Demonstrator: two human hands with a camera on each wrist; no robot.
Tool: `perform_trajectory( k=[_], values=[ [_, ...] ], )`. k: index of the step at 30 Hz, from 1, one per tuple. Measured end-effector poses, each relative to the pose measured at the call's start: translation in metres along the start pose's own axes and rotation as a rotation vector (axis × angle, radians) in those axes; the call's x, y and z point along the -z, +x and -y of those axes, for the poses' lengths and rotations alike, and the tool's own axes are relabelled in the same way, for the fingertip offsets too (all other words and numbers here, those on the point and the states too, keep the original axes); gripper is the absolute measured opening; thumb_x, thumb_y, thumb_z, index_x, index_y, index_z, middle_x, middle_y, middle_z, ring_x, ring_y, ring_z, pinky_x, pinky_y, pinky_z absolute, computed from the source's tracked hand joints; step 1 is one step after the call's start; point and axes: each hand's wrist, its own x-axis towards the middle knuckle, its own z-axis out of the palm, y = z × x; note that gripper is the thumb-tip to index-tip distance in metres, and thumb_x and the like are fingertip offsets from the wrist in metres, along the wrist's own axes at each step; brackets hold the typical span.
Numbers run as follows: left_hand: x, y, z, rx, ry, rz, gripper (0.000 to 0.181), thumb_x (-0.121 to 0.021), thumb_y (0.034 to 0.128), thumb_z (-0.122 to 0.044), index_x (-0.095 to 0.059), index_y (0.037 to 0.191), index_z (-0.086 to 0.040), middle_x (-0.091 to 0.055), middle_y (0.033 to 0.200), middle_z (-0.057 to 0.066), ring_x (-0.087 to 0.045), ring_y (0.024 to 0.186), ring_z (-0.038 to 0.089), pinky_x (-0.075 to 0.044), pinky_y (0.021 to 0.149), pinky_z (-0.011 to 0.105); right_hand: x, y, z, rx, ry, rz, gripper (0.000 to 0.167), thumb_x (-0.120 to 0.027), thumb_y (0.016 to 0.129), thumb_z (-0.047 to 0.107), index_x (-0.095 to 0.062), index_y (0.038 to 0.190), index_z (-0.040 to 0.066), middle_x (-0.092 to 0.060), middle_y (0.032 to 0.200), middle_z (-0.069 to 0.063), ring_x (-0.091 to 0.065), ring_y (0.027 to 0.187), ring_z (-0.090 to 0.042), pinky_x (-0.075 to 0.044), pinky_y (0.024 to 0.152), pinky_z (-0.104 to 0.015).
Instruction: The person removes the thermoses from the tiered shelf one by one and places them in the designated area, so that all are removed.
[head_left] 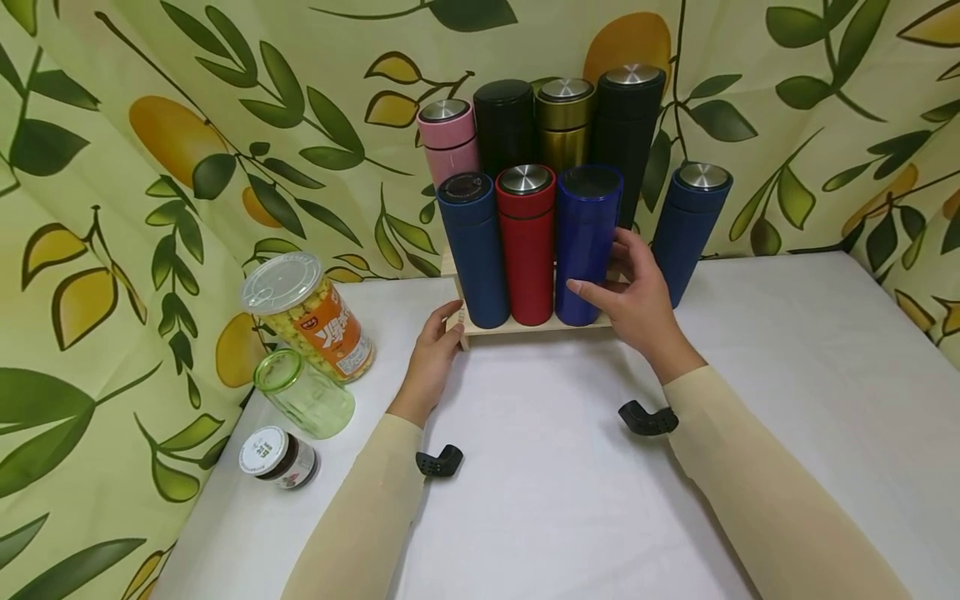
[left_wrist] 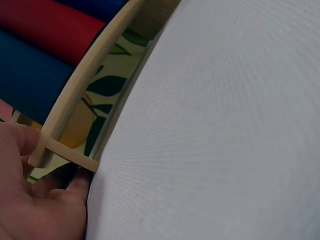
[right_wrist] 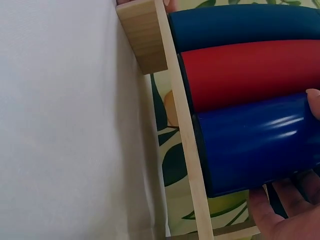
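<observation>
Grips the blue bottle point(head_left: 587, 237) with the right hand point(head_left: 643, 304), thumb across its front and fingers round its right side. Holds the left front corner of the rack point(right_wrist: 186, 130) with the left hand point(head_left: 429, 354), finger and thumb curled at the wood. On the rack's front step, left to right: navy bottle point(head_left: 472, 258), red bottle point(head_left: 528, 258), blue bottle, all upright, with bases close to the step's front edge and only slim gaps between. Below that edge, an open gap down to the worktop point(head_left: 540, 467). Behind, at the rack's rear, left to right: pink bottle point(head_left: 450, 137), black bottle point(head_left: 506, 125), gold bottle point(head_left: 566, 117), tall bottle point(head_left: 630, 125). Just right of the rack, past the right hand: dark blue bottle point(head_left: 692, 229). Well left of the rack: tub point(head_left: 322, 321), green jar point(head_left: 315, 404), jam jar point(head_left: 288, 462), near the worktop's left edge. In front of the rack, between the sleeves, wide room for moving; more worktop to its right. Close behind the rack: patterned cloth point(head_left: 352, 42).
</observation>
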Motion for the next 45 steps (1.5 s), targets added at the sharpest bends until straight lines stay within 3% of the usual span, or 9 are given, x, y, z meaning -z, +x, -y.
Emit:
perform_trajectory(
  k=[5,12,21,25,29,41,45],
  values=[
    [0.000,0.001,0.001,0.001,-0.009,-0.002,0.048,-0.051,0.1140,-0.012,-0.049,0.162,-0.009,-0.034,0.172,0.007,-0.035,0.155,0.027,-0.037,0.121,0.046,0.004,-0.008,0.001,0.006,0.011,-0.021,0.082,-0.086,0.096,0.012,-0.041,0.164,0.015,-0.055,0.153,-0.013,-0.055,0.137,-0.033,-0.049,0.112,-0.056],
    [0.000,0.000,0.001,0.002,-0.002,-0.004,0.048,-0.051,0.1141,-0.014,-0.050,0.162,-0.010,-0.030,0.174,0.005,-0.021,0.161,0.021,-0.036,0.122,0.045,0.016,-0.014,0.003,0.016,-0.026,-0.042,0.081,-0.086,0.097,0.013,-0.041,0.164,0.017,-0.056,0.152,-0.013,-0.056,0.135,-0.033,-0.050,0.112,-0.055],
    [0.000,0.000,0.001,-0.004,-0.016,0.004,0.048,-0.051,0.1138,-0.014,-0.049,0.162,-0.009,-0.030,0.174,0.007,-0.027,0.159,0.023,-0.036,0.121,0.046,0.041,-0.018,0.007,0.059,-0.066,-0.107,0.081,-0.087,0.094,0.006,-0.046,0.162,0.021,-0.058,0.149,-0.014,-0.059,0.128,-0.026,-0.053,0.103,-0.034],
    [0.000,-0.001,0.001,0.000,-0.018,-0.001,0.048,-0.051,0.1136,-0.013,-0.049,0.162,-0.009,-0.032,0.173,0.006,-0.028,0.158,0.024,-0.037,0.121,0.045,0.051,-0.019,0.009,0.059,-0.093,-0.142,0.082,-0.087,0.094,0.006,-0.046,0.163,0.022,-0.059,0.148,-0.014,-0.060,0.126,-0.025,-0.054,0.103,-0.034],
    [0.000,-0.001,0.001,0.003,-0.014,-0.005,0.048,-0.052,0.1135,-0.013,-0.049,0.161,-0.009,-0.031,0.174,0.006,-0.021,0.161,0.022,-0.036,0.122,0.045,0.061,-0.021,0.011,0.038,-0.123,-0.181,0.083,-0.087,0.094,0.007,-0.046,0.164,0.023,-0.058,0.148,-0.011,-0.060,0.126,-0.023,-0.054,0.106,-0.037],
    [-0.001,-0.001,0.001,0.003,-0.017,-0.003,0.048,-0.052,0.1138,-0.013,-0.049,0.162,-0.009,-0.028,0.175,0.007,-0.017,0.162,0.023,-0.033,0.124,0.046,0.093,-0.022,0.005,0.009,-0.178,-0.278,0.081,-0.086,0.095,0.009,-0.045,0.163,0.027,-0.056,0.146,-0.003,-0.059,0.124,-0.019,-0.053,0.105,-0.033],
    [-0.001,0.000,0.001,0.004,-0.018,-0.002,0.048,-0.051,0.1141,-0.013,-0.049,0.162,-0.009,-0.030,0.174,0.006,-0.021,0.161,0.022,-0.034,0.123,0.046,0.103,-0.021,0.006,-0.010,-0.180,-0.315,0.081,-0.086,0.096,0.012,-0.045,0.164,0.029,-0.057,0.144,0.001,-0.058,0.125,-0.018,-0.052,0.105,-0.031]
  ],
)
